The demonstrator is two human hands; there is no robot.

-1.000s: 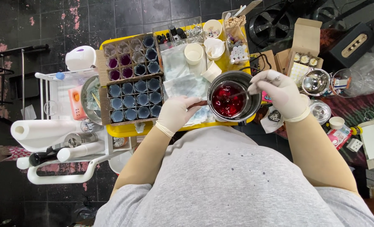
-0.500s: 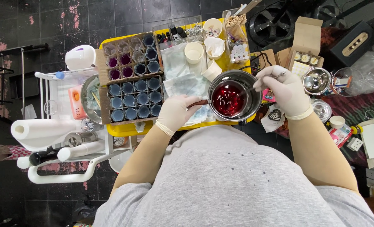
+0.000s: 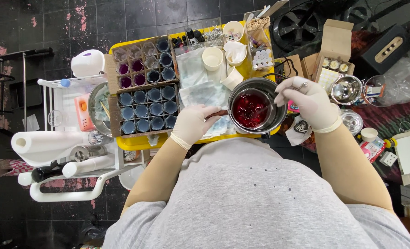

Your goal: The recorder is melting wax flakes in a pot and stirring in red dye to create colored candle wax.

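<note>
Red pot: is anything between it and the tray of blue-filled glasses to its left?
Yes. The left hand grips the pot's handle there, over plastic sheets. Paper cups stand further back. The right hand holds a spoon in the liquid.

White-gloved left hand (image 3: 193,123) and right hand (image 3: 308,102); between their fingers, silver pot (image 3: 279,115) of deep red liquid (image 3: 249,109). Beyond the left fingers, yellow tray (image 3: 140,142), blue and purple cups (image 3: 147,110).

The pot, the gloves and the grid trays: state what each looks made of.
Pot: shiny grey metal, probably stainless steel, with bright reflections on its rim. Gloves on the left hand and right hand: thin, cream, close-fitting, likely latex. Grid trays: matte brown, apparently cardboard, with visible cut edges.
</note>
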